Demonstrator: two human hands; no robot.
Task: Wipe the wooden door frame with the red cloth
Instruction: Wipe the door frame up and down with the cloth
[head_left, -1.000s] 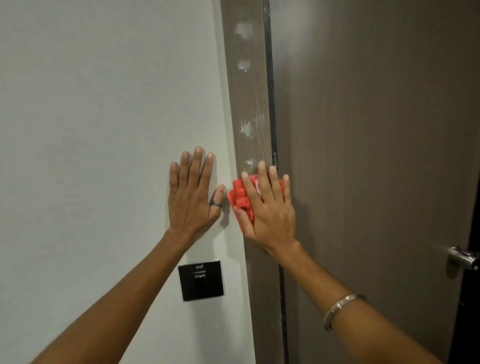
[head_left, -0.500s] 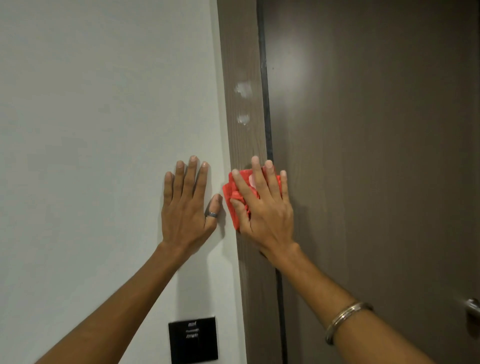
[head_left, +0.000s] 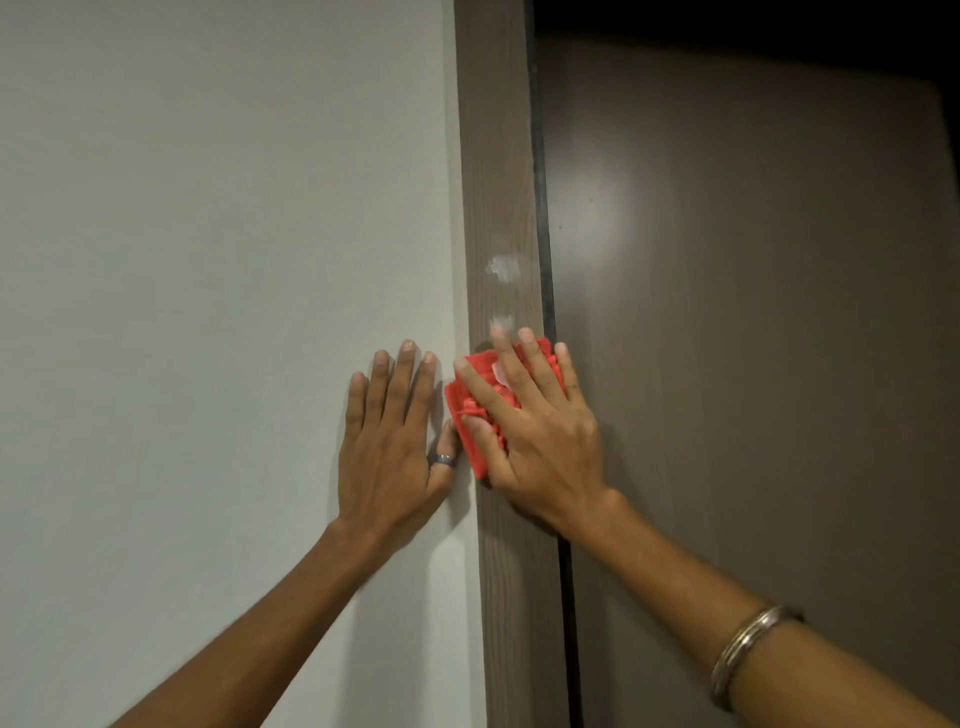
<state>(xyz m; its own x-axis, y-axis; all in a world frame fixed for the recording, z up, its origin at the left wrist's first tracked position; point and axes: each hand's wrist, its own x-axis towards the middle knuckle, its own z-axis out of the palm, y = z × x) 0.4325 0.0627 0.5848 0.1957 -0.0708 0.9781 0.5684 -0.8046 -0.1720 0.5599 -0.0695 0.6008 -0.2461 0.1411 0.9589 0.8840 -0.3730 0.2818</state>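
The wooden door frame runs as a brown vertical strip up the middle of the head view. White smudges mark it just above my right hand. My right hand presses the red cloth flat against the frame, fingers spread over it; most of the cloth is hidden under the palm. My left hand lies flat and open on the white wall beside the frame, its thumb with a ring close to the cloth's left edge.
A dark brown door fills the right side, with a black gap between it and the frame. The white wall covers the left. A metal bangle sits on my right wrist.
My right hand has slid the red cloth upward along the frame, over the lower smudges. My left hand moved up the wall with it, and the black wall plate and door handle dropped out of view.
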